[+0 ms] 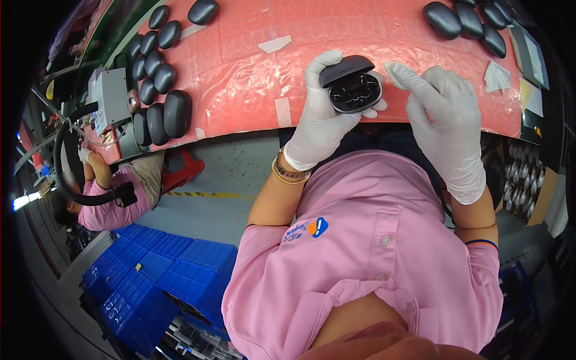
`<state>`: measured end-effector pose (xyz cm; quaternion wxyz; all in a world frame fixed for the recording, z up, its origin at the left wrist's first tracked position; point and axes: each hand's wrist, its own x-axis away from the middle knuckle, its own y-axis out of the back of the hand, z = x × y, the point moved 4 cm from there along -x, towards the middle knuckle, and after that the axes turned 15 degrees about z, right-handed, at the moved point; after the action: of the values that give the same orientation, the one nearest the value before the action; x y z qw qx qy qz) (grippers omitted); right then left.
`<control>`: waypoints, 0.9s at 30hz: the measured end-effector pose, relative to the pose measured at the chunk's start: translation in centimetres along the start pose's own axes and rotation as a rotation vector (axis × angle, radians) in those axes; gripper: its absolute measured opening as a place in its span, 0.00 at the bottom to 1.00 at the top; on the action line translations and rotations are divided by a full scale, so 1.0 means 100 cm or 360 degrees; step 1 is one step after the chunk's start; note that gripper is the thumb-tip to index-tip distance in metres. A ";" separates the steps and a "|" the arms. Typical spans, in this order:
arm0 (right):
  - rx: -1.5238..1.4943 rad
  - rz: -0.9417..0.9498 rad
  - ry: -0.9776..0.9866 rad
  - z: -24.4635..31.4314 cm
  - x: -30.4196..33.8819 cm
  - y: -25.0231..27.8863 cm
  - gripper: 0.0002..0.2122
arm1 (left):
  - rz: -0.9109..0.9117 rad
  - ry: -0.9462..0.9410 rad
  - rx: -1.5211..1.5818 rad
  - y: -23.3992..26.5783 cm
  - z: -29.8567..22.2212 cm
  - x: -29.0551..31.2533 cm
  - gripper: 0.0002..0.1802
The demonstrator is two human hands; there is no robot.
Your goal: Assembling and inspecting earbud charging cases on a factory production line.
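Note:
A dark grey earbud case (355, 93) rests in my gloved left hand (324, 114), which is closed around it above the front edge of the pink-covered table. The case's lid (346, 70) is raised, showing a glossy black interior; whether earbuds sit inside I cannot make out. To the right of the case, my gloved right hand (441, 102) is held apart from it. Its index finger stretches toward the case while the other fingers bend, and no object shows in it.
Several closed dark cases stand at the table's left (154, 78) and far right (471, 24). Tape strips (275, 44) cross the pink cover (234, 78). A grey box (110, 96) stands at left. Blue crates (162, 270) are stacked behind; another person (114, 186) works at left.

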<state>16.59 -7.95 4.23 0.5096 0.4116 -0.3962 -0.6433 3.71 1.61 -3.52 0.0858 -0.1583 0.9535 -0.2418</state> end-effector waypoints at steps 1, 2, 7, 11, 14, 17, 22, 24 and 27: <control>0.0003 -0.0004 -0.0001 -0.002 0.002 -0.001 0.22 | 0.0004 -0.0002 -0.0001 0.000 0.000 0.000 0.45; -0.0060 -0.0012 -0.0025 -0.004 0.003 -0.001 0.20 | 0.0014 -0.0003 0.0004 0.000 0.001 0.000 0.45; -0.0206 0.0009 -0.0050 -0.005 0.005 -0.005 0.22 | 0.0001 0.0017 0.0034 0.000 -0.001 0.000 0.45; -0.0201 0.0006 -0.0026 -0.005 0.005 -0.009 0.23 | 0.0013 0.0018 0.0019 0.000 -0.001 0.000 0.45; -0.0222 -0.0003 0.0030 0.004 0.002 -0.010 0.24 | 0.0035 0.0039 -0.0042 -0.003 -0.004 0.000 0.46; -0.0130 0.0029 0.0146 0.023 -0.008 -0.015 0.24 | 0.0057 0.0018 -0.0223 -0.006 -0.005 -0.001 0.45; 0.0327 0.0179 0.0115 0.030 -0.009 -0.021 0.24 | 0.0062 0.0045 -0.0404 -0.007 -0.006 -0.002 0.43; 0.0271 0.0167 0.0194 0.033 -0.011 -0.022 0.24 | 0.0092 0.0017 -0.0552 -0.008 -0.006 -0.003 0.43; 0.0254 0.0198 0.0254 0.031 -0.012 -0.021 0.24 | 0.0142 0.0017 -0.0715 -0.007 -0.006 -0.002 0.43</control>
<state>13.15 -6.09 3.52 0.5441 0.4754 -0.4290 -0.5422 3.89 1.36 -2.66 0.0540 -0.1298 0.9899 -0.0203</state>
